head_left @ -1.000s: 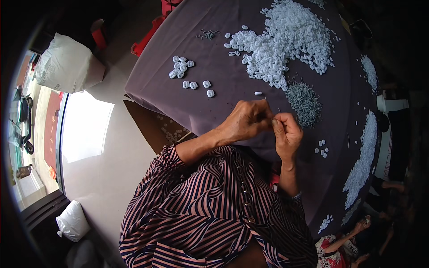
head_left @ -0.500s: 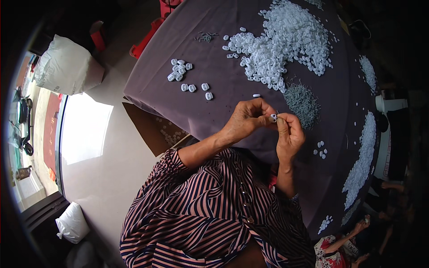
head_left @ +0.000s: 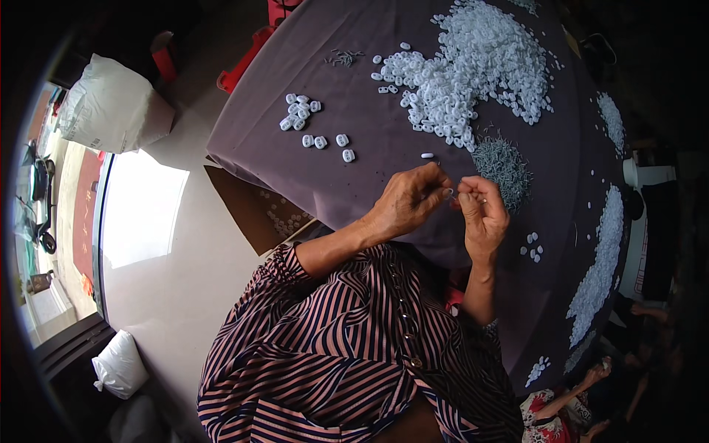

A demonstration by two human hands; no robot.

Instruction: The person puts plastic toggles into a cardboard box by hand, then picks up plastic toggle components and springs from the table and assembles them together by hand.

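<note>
Fingers (head_left: 444,190) of the left hand (head_left: 405,205) and right hand (head_left: 484,214) now pinch together on a tiny white piece (head_left: 450,192), barely visible, hands lower over the surface (head_left: 384,148) than half a second ago.

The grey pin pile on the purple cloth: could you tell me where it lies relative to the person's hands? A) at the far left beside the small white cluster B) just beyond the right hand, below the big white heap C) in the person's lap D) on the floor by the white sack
B: the grey pin pile sits on the cloth just past the right hand, under the big white heap.
</note>
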